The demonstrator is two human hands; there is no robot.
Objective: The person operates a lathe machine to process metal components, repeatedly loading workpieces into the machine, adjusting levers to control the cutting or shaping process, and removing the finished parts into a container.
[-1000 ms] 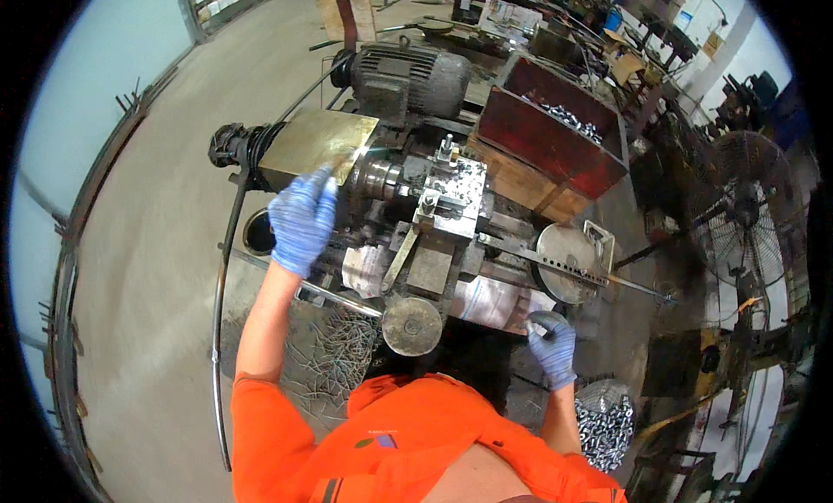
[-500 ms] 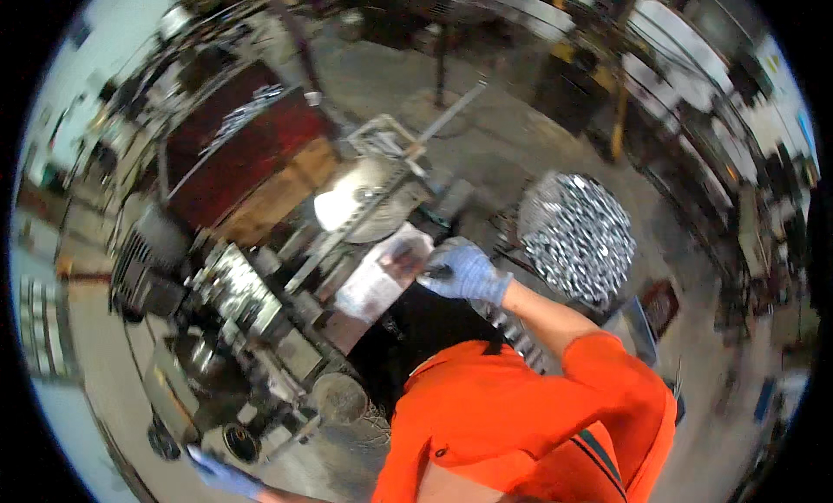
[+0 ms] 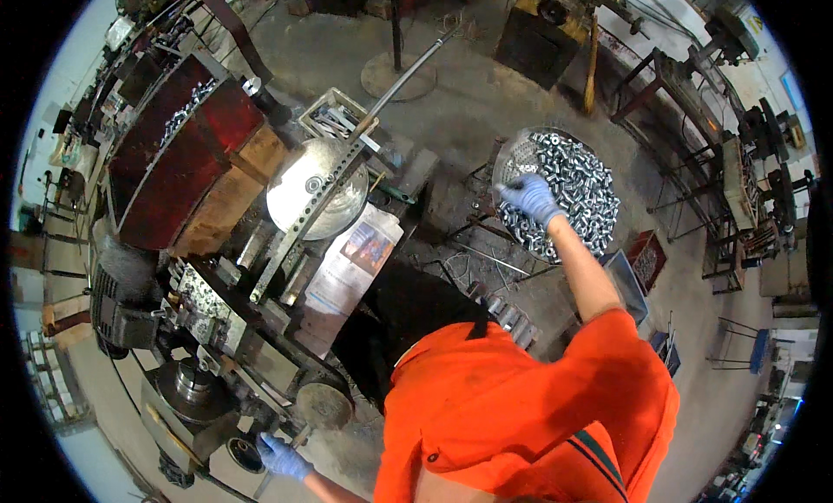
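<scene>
My right hand point(image 3: 531, 198), in a blue-grey knit glove, is over the left part of a round mesh basket point(image 3: 518, 154). Its fingers are curled together, and what they hold, if anything, is hidden. Short shiny metal sleeves point(image 3: 580, 182) are heaped in the basket beside and under the hand. At the lower left, my gloved left hand point(image 3: 283, 458) lies across a metal lever point(image 3: 263, 484), fingers bent over it. The lever shows on both sides of that hand. Just left of it is a round black handwheel point(image 3: 244, 454) on the machine.
A lathe-like machine with a chuck point(image 3: 193, 382) stands left. Beyond are a bright round disc point(image 3: 321, 186), a perforated bar point(image 3: 317, 210) and a red bin point(image 3: 147, 191). Printed paper point(image 3: 347, 269) lies before me. Right of me are a grey tub point(image 3: 626, 286) and a red crate point(image 3: 646, 260).
My right hand has moved from beside the printed paper to the basket on the right. My left hand has shifted right and up, onto the lever. The view has turned and sharpened.
</scene>
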